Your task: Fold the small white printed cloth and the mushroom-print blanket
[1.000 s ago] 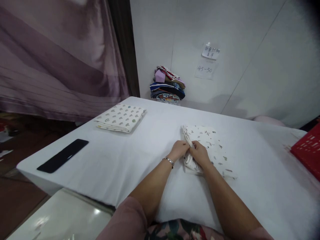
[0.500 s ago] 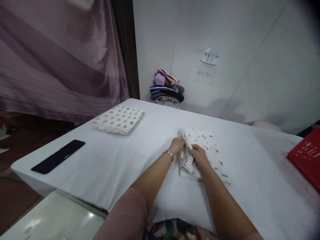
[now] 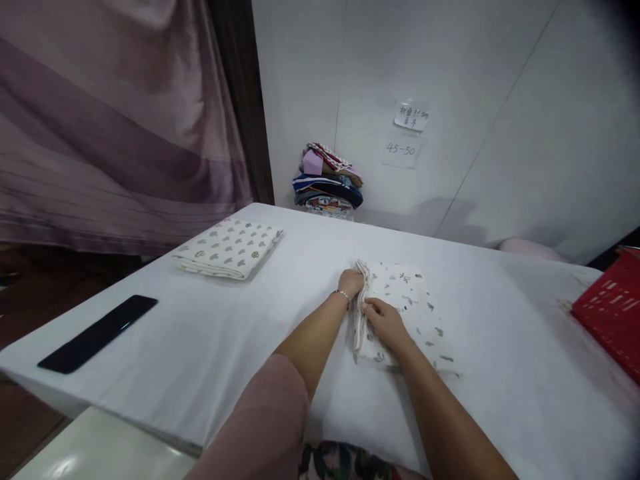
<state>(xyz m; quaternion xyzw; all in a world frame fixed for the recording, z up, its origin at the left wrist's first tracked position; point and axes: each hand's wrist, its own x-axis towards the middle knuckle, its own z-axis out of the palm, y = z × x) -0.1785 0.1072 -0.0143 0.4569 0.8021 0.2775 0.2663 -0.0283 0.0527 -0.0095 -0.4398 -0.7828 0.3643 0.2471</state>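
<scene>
A white cloth (image 3: 407,300) printed with small grey and green motifs lies folded in front of me on the table. Its layered left edge is raised a little and bunched. My left hand (image 3: 351,283), with a bracelet at the wrist, is closed on the far part of that edge from the left side. My right hand (image 3: 386,321) pinches the same edge nearer to me, its forearm over the cloth's near side. To the left lies another folded white cloth (image 3: 233,247) with a leaf-like print, untouched by either hand.
A white-covered table (image 3: 310,267) bears both cloths. A flat black object (image 3: 97,333) lies at its left, and a red basket (image 3: 610,307) stands at the right edge. Behind are a stack of folded fabrics (image 3: 327,180), paper signs (image 3: 403,150) and a pink curtain (image 3: 125,120).
The cloth's left edge, bulging and folded over before, now stands straighter and flatter. My right hand has shifted left and slightly down along it. The view has tilted a little.
</scene>
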